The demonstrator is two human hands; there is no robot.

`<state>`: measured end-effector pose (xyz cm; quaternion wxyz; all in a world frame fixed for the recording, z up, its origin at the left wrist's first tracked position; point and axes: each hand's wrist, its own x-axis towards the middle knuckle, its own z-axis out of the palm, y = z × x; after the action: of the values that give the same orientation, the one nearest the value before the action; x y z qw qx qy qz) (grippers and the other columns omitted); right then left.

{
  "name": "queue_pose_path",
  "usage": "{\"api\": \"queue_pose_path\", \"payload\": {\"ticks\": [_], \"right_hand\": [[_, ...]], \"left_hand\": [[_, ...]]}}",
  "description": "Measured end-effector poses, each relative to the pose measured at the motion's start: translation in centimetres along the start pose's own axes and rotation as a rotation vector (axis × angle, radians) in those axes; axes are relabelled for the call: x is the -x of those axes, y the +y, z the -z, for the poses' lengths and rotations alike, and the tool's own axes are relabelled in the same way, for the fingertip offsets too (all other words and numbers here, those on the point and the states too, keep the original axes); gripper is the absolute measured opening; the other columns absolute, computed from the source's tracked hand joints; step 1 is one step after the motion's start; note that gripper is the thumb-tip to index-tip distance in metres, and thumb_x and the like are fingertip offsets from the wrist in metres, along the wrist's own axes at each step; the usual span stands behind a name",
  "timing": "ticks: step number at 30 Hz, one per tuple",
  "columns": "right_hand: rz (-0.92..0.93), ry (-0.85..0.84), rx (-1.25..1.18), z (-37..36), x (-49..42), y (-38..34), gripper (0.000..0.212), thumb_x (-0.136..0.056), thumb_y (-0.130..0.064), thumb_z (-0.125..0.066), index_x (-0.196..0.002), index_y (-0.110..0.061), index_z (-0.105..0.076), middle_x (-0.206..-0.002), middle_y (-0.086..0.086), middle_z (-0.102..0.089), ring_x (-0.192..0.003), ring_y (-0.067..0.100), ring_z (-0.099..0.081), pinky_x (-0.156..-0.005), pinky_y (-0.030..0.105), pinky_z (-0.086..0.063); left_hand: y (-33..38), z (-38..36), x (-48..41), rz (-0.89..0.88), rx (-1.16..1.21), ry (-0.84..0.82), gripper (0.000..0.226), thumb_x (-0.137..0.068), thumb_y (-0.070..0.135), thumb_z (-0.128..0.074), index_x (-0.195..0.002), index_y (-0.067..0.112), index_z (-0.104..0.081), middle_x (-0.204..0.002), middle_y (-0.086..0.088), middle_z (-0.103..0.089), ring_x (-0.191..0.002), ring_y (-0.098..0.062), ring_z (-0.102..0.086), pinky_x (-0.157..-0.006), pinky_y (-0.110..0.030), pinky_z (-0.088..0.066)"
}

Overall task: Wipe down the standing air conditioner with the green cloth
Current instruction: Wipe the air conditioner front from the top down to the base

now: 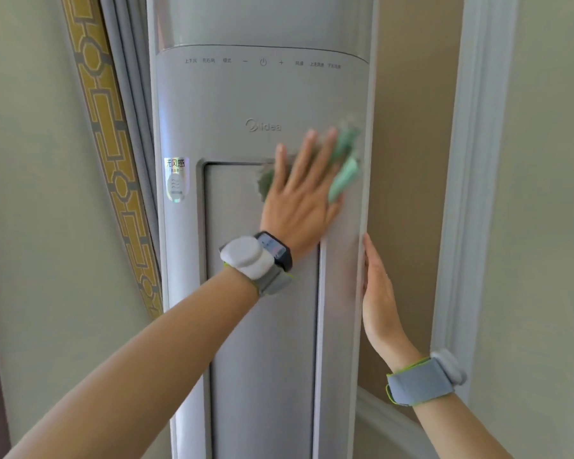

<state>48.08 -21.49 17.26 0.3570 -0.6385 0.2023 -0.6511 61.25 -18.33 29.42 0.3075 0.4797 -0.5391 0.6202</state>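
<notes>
The tall white standing air conditioner fills the middle of the view, with a row of touch controls near the top and a logo below them. My left hand lies flat on its front panel, fingers spread, pressing the green cloth against the upper right of the panel. The cloth is motion-blurred and mostly hidden under my fingers. My right hand rests flat against the unit's right side edge, lower down, holding nothing.
A grey curtain with a yellow patterned border hangs to the left of the unit. A white door frame stands close on the right, with a tan wall between it and the unit.
</notes>
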Motion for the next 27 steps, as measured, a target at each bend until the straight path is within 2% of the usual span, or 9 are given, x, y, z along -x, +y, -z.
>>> {"api": "queue_pose_path", "payload": {"ticks": [2, 3, 8, 10, 16, 18, 20, 24, 27], "right_hand": [[-0.067, -0.009, -0.041, 0.7, -0.2, -0.1, 0.043, -0.105, -0.025, -0.020, -0.146, -0.025, -0.033, -0.151, -0.013, -0.035, -0.139, 0.002, -0.030, -0.118, 0.037, -0.021], [-0.093, -0.006, -0.072, 0.9, -0.2, -0.2, 0.042, -0.105, -0.026, -0.021, -0.144, -0.026, -0.037, -0.148, -0.012, -0.039, -0.136, 0.002, -0.034, -0.116, 0.036, -0.025], [-0.252, 0.073, -0.323, 2.2, -0.2, -0.3, 0.037, -0.103, -0.027, -0.028, -0.107, -0.023, -0.064, -0.108, -0.003, -0.069, -0.099, 0.009, -0.064, -0.091, 0.032, -0.048], [-0.357, 0.076, -0.336, 2.5, -0.2, -0.2, 0.036, -0.102, -0.030, -0.030, -0.103, -0.022, -0.065, -0.105, 0.000, -0.069, -0.098, 0.016, -0.064, -0.087, 0.035, -0.049], [-0.427, 0.034, -0.173, 3.0, 0.1, 0.5, 0.043, -0.103, -0.037, -0.023, -0.104, -0.031, -0.066, -0.097, -0.013, -0.071, -0.107, 0.008, -0.060, -0.090, 0.035, -0.045], [-0.421, 0.051, -0.169, 2.7, 0.2, 0.5, 0.042, -0.103, -0.038, -0.024, -0.100, -0.032, -0.066, -0.089, -0.016, -0.072, -0.100, 0.006, -0.062, -0.084, 0.032, -0.046], [-0.428, 0.090, -0.199, 2.5, 0.2, 0.4, 0.039, -0.103, -0.037, -0.027, -0.096, -0.030, -0.065, -0.087, -0.012, -0.071, -0.092, 0.010, -0.062, -0.078, 0.031, -0.047], [-0.429, 0.034, -0.200, 3.0, 0.6, 0.6, 0.042, -0.103, -0.038, -0.021, -0.108, -0.032, -0.062, -0.112, -0.011, -0.066, -0.108, 0.006, -0.059, -0.080, 0.030, -0.047], [-0.436, 0.017, -0.182, 3.1, 0.6, 0.9, 0.043, -0.103, -0.037, -0.021, -0.102, -0.033, -0.063, -0.115, -0.011, -0.067, -0.106, 0.006, -0.060, -0.096, 0.035, -0.041]], "left_hand": [[-0.2, 0.2, -1.0, 0.129, 0.045, -0.007, 0.056, -0.095, 0.037, -0.033, -0.147, 0.017, -0.032, -0.155, -0.007, -0.032, -0.144, -0.031, -0.027, -0.116, -0.054, -0.009], [0.5, 0.0, -0.5, 0.073, 0.053, -0.027, 0.056, -0.095, 0.037, -0.034, -0.146, 0.015, -0.034, -0.154, -0.007, -0.034, -0.143, -0.030, -0.028, -0.116, -0.054, -0.010], [4.2, 0.1, 8.5, -0.682, 0.003, -0.187, 0.044, -0.092, 0.035, -0.035, -0.125, 0.018, -0.060, -0.137, -0.004, -0.056, -0.131, -0.023, -0.048, -0.113, -0.045, -0.030], [3.6, 0.2, 9.2, -0.817, -0.031, -0.201, 0.041, -0.093, 0.035, -0.036, -0.122, 0.020, -0.061, -0.136, -0.005, -0.056, -0.130, -0.024, -0.050, -0.111, -0.044, -0.035], [1.0, 0.1, 1.9, -0.140, 0.002, -0.087, 0.051, -0.094, 0.036, -0.035, -0.143, 0.024, -0.041, -0.153, -0.002, -0.037, -0.142, -0.029, -0.032, -0.113, -0.059, -0.020], [2.5, -0.3, 2.9, -0.188, 0.038, -0.097, 0.051, -0.092, 0.036, -0.036, -0.141, 0.023, -0.044, -0.151, -0.003, -0.040, -0.141, -0.028, -0.034, -0.113, -0.059, -0.018], [4.6, -0.5, 6.7, -0.396, 0.046, -0.119, 0.049, -0.090, 0.036, -0.041, -0.135, 0.021, -0.053, -0.142, -0.002, -0.051, -0.136, -0.025, -0.042, -0.111, -0.054, -0.029], [5.8, 0.5, 15.5, -0.843, 0.081, -0.247, 0.038, -0.090, 0.034, -0.043, -0.122, 0.025, -0.063, -0.136, -0.001, -0.057, -0.129, -0.020, -0.051, -0.100, -0.035, -0.047], [3.1, 0.0, 13.0, -0.751, 0.000, -0.152, 0.045, -0.088, 0.029, -0.044, -0.131, 0.025, -0.057, -0.140, -0.001, -0.054, -0.131, -0.022, -0.049, -0.102, -0.041, -0.046]]}}
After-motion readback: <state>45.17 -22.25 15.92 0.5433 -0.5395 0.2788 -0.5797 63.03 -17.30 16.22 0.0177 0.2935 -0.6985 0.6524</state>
